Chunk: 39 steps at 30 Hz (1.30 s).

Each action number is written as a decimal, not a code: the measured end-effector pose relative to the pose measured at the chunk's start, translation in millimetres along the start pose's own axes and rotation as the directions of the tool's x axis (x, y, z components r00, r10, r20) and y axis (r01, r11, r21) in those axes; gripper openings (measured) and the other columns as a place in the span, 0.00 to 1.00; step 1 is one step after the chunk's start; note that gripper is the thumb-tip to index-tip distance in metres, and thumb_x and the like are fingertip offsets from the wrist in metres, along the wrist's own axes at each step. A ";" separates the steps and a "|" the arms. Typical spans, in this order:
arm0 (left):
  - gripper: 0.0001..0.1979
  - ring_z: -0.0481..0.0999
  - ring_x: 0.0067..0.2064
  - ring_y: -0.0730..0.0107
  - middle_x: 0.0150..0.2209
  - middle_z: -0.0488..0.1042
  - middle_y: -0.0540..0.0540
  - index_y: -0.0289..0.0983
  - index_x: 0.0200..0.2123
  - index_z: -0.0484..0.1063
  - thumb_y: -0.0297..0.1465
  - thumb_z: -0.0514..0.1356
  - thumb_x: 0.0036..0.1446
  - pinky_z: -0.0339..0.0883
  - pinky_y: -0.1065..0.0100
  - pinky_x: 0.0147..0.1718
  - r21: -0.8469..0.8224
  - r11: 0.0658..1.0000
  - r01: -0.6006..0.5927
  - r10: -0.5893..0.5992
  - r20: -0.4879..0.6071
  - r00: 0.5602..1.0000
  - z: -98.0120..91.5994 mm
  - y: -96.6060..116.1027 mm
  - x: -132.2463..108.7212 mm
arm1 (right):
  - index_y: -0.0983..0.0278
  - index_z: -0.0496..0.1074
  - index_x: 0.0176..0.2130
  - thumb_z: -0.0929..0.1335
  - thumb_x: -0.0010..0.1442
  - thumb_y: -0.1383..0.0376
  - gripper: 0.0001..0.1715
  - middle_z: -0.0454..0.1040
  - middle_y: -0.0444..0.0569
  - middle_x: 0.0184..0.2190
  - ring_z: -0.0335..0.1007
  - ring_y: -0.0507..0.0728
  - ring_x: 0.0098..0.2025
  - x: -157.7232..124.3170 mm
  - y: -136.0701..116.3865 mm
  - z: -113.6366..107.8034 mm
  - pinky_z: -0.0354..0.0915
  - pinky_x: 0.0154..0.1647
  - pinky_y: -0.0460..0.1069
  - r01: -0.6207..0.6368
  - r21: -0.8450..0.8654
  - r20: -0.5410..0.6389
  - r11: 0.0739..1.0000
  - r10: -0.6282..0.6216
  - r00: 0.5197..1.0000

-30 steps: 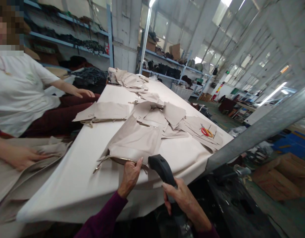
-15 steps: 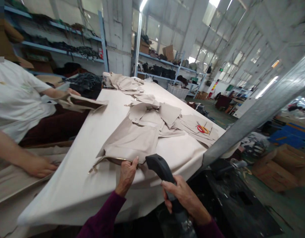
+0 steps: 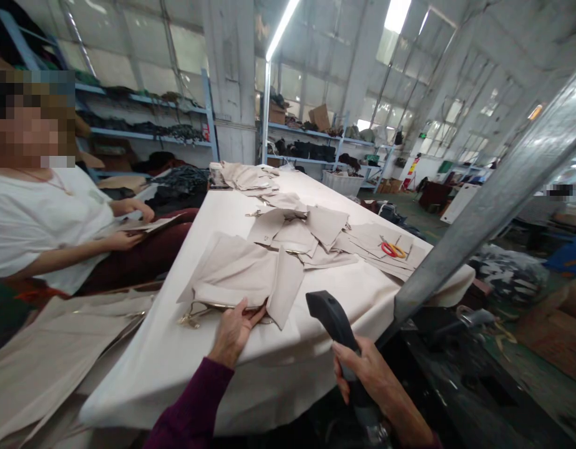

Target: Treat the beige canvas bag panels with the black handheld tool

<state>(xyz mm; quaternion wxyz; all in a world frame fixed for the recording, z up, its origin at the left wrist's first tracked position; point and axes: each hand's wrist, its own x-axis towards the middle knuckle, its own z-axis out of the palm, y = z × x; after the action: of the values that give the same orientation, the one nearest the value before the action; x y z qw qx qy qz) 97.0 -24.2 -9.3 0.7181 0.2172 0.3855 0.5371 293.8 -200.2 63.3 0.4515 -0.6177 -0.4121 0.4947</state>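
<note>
A beige leather-like bag piece (image 3: 236, 265) with a metal zipper along its near edge lies on the white-covered table (image 3: 156, 349). At that zipper edge my left hand (image 3: 234, 330) grips the piece, thumb on top and some fingers hidden beneath. A flap (image 3: 288, 284) stands folded up at its right side, and a zipper end with metal hardware (image 3: 189, 318) hangs out at the left. My right hand (image 3: 362, 368) is closed round a black curved hose nozzle (image 3: 332, 318). The nozzle's mouth is to the right of the bag piece, apart from it.
More beige pieces (image 3: 294, 234) and a pile (image 3: 250, 178) lie farther up the table. Red and yellow-handled scissors (image 3: 393, 249) rest on flat pieces at right. A slanted metal post (image 3: 484, 206) crosses the right side. A seated co-worker (image 3: 58, 218) handles a piece at left.
The nozzle has drawn away from the bag piece to the right. The piece's right side is now folded up as a flap. The co-worker's piece has been brought closer to their body.
</note>
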 end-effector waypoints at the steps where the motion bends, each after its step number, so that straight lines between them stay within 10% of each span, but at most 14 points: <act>1: 0.06 0.79 0.36 0.62 0.27 0.78 0.43 0.36 0.25 0.67 0.25 0.54 0.54 0.73 0.57 0.42 -0.001 1.000 0.012 -0.012 0.001 1.000 -1.6 0.9 -5.0 | 0.65 0.63 0.25 0.66 0.56 0.50 0.21 0.63 0.38 0.12 0.58 0.48 0.12 -3.3 3.3 2.2 0.59 0.13 0.43 -0.014 0.001 0.023 1.000 0.014 1.000; 6: 0.14 0.78 0.31 0.62 0.29 0.78 0.38 0.31 0.30 0.70 0.37 0.64 0.47 0.72 0.63 0.33 0.368 0.926 -0.081 0.061 0.066 0.996 -5.2 -4.2 -24.7 | 0.64 0.63 0.25 0.65 0.56 0.51 0.21 0.62 0.37 0.11 0.57 0.47 0.11 -5.0 13.2 8.8 0.57 0.11 0.41 -0.059 -0.026 0.069 0.998 0.061 0.996; 9: 0.21 0.73 0.22 0.64 0.23 0.75 0.43 0.32 0.30 0.71 0.46 0.63 0.44 0.63 0.67 0.23 0.816 0.530 -0.231 0.160 0.171 0.972 -0.4 -7.4 -19.4 | 0.65 0.63 0.25 0.65 0.57 0.51 0.20 0.63 0.38 0.11 0.58 0.48 0.12 -2.3 16.3 7.9 0.57 0.11 0.41 -0.054 -0.024 0.078 0.998 0.056 0.995; 13: 0.18 0.73 0.27 0.64 0.20 0.72 0.44 0.35 0.19 0.69 0.43 0.55 0.52 0.57 0.69 0.27 0.924 0.042 -0.381 0.311 0.351 0.883 8.8 -7.5 -4.5 | 0.65 0.64 0.26 0.64 0.58 0.51 0.21 0.63 0.38 0.11 0.58 0.48 0.12 -4.3 21.0 6.7 0.57 0.12 0.41 -0.048 -0.030 0.087 0.998 0.050 0.995; 20: 0.17 0.69 0.23 0.68 0.18 0.70 0.48 0.36 0.21 0.69 0.34 0.48 0.57 0.56 0.70 0.27 0.912 -0.001 -0.409 0.322 0.388 0.864 9.4 0.2 -24.3 | 0.64 0.63 0.27 0.65 0.57 0.52 0.19 0.63 0.38 0.11 0.57 0.47 0.11 -10.6 20.0 8.4 0.57 0.11 0.41 -0.055 -0.028 0.106 0.998 0.058 0.993; 25: 0.16 0.70 0.44 0.55 0.42 0.73 0.37 0.33 0.43 0.70 0.37 0.55 0.57 0.60 0.62 0.42 0.823 -0.321 -0.469 0.555 0.565 0.611 14.0 3.8 -27.9 | 0.65 0.64 0.26 0.65 0.57 0.52 0.20 0.64 0.38 0.11 0.58 0.47 0.11 -0.5 15.2 13.1 0.57 0.11 0.41 -0.043 -0.033 0.131 0.999 0.047 0.990; 27: 0.18 0.66 0.49 0.51 0.47 0.71 0.34 0.32 0.47 0.69 0.36 0.56 0.56 0.58 0.59 0.45 0.766 -0.421 -0.485 0.506 0.643 0.575 17.9 3.4 -14.8 | 0.65 0.64 0.25 0.65 0.57 0.52 0.20 0.64 0.38 0.11 0.59 0.48 0.11 3.0 13.7 16.7 0.57 0.11 0.41 -0.038 -0.032 0.132 0.999 0.042 0.990; 32: 0.14 0.70 0.34 0.64 0.31 0.71 0.43 0.35 0.27 0.69 0.28 0.47 0.60 0.60 0.66 0.36 0.821 -0.275 -0.500 0.425 0.570 0.703 12.7 6.7 27.4 | 0.64 0.63 0.26 0.65 0.57 0.50 0.21 0.63 0.37 0.12 0.58 0.47 0.11 1.7 12.4 20.2 0.56 0.11 0.41 -0.045 -0.007 0.143 0.999 0.045 0.989; 39: 0.17 0.69 0.27 0.69 0.24 0.68 0.48 0.37 0.23 0.67 0.32 0.46 0.61 0.62 0.69 0.30 0.860 -0.174 -0.479 0.435 0.504 0.747 -9.5 18.8 36.2 | 0.64 0.62 0.28 0.65 0.56 0.48 0.22 0.62 0.37 0.11 0.57 0.47 0.12 -1.4 16.2 11.7 0.57 0.12 0.41 -0.059 0.016 0.146 0.998 0.056 0.988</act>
<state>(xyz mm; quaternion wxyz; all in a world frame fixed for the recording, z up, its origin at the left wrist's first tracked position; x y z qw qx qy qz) 82.7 15.0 -13.1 0.1291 0.7728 0.5233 0.3351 283.0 -203.9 46.8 0.4121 -0.5869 -0.4208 0.5556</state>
